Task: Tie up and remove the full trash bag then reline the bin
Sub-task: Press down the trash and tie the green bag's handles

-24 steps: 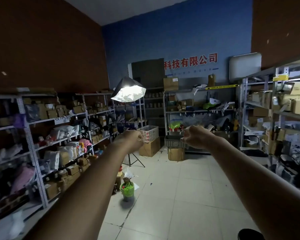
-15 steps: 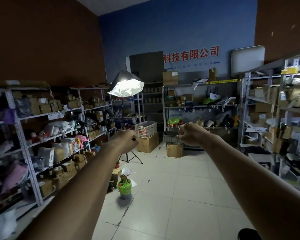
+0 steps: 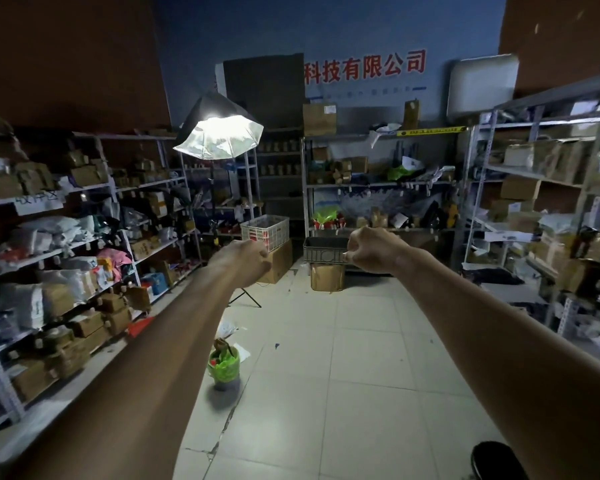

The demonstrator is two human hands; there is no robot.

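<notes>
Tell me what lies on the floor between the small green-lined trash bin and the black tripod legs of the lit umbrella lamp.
In the head view, crumpled white paper lies on the tiles between the green-lined bin and the tripod legs; otherwise that stretch is bare.

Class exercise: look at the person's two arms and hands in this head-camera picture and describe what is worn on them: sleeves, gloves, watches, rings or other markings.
Nothing is worn. The left hand and right hand are bare, without gloves, and no ring shows. Both forearms are uncovered to the frame's edge: no sleeve, watch or wristband is visible. Dim light hides finer marks.
</notes>
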